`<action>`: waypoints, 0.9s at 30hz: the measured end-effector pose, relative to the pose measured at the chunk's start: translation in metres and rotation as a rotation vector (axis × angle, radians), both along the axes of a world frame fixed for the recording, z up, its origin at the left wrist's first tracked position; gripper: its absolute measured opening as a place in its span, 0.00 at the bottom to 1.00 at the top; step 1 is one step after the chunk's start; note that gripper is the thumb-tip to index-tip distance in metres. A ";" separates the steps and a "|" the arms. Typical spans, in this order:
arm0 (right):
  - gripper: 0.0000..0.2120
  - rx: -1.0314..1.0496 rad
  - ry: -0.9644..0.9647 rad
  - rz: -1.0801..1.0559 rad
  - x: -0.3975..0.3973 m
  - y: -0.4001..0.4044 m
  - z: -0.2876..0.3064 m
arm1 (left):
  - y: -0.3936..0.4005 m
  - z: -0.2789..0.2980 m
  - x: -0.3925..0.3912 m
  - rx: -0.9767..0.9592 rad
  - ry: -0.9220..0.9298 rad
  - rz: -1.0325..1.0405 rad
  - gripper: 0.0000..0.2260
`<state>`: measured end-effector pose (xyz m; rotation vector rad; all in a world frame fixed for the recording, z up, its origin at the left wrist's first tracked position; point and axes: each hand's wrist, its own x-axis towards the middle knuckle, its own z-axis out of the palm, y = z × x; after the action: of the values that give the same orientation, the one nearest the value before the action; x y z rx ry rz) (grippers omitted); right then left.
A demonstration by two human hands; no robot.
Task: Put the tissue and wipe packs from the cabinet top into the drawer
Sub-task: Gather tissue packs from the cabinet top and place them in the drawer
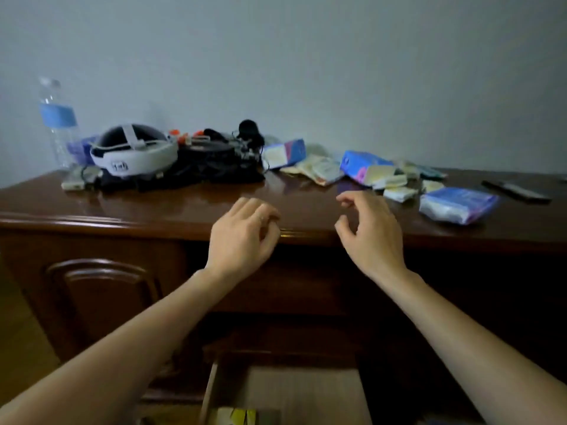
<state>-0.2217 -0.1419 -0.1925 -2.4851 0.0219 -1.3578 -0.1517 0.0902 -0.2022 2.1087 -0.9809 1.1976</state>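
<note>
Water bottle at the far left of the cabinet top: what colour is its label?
Light blue, on a clear water bottle; the head view is the only view.

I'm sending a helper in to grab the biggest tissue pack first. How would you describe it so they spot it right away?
Start at the brown wooden cabinet top and look along its right side, past the scatter of small packs. The pack lies nearest the front edge, just left of a dark flat remote-like object. It is the soft, clear-wrapped bundle with blue-purple printing, larger than the pale sachets beside it.
</note>
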 end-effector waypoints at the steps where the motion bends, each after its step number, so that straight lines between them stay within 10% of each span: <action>1: 0.19 -0.008 0.114 -0.052 0.010 -0.010 0.013 | -0.008 0.016 0.010 0.025 0.054 0.025 0.07; 6: 0.31 -0.128 0.822 -0.187 0.051 -0.046 0.016 | -0.058 0.045 0.068 0.186 0.332 0.101 0.17; 16: 0.10 -0.214 0.541 -0.310 0.122 -0.080 0.026 | -0.178 0.028 0.167 0.504 0.645 0.141 0.25; 27: 0.22 -0.156 0.510 -0.301 0.180 -0.103 0.014 | -0.189 0.029 0.192 0.313 0.525 0.132 0.14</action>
<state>-0.0412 -0.2449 -0.1785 -2.9886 0.4314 -0.8050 0.0401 -0.0986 -0.1730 2.5777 -0.8278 0.5078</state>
